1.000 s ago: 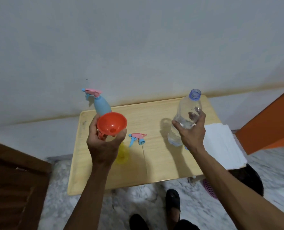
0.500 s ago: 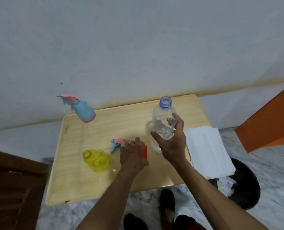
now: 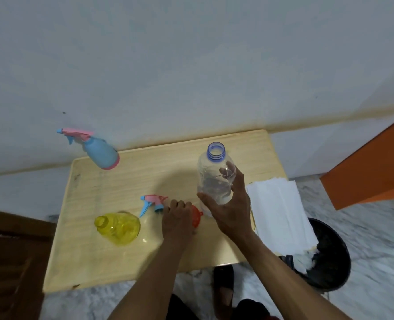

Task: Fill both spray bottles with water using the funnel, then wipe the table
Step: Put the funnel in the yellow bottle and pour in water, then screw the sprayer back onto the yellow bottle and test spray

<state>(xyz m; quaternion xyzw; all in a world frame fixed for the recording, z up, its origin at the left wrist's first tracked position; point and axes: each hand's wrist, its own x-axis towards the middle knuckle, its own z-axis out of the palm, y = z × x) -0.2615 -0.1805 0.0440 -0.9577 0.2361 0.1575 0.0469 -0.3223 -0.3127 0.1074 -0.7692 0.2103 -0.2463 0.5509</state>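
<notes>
My left hand (image 3: 177, 221) lies low on the wooden table (image 3: 113, 259), fingers curled round the orange funnel (image 3: 196, 218), which pokes out on the hand's right side. My right hand (image 3: 231, 204) grips a clear uncapped water bottle (image 3: 214, 172), upright and almost empty. The yellow spray bottle (image 3: 118, 227) stands open-necked left of my left hand. Its pink and blue spray head (image 3: 153, 202) lies loose on the table behind it. A blue spray bottle (image 3: 99, 150) with its trigger head on stands at the back left corner.
White folded tissues (image 3: 279, 213) hang over the table's right edge. A black bin (image 3: 329, 257) sits on the marble floor below them. An orange cabinet (image 3: 371, 172) is at far right, dark wooden furniture (image 3: 9, 262) at left, a wall behind.
My left hand brought the funnel down from above the yellow bottle to the table beside the spray head. The right hand kept hold of the water bottle.
</notes>
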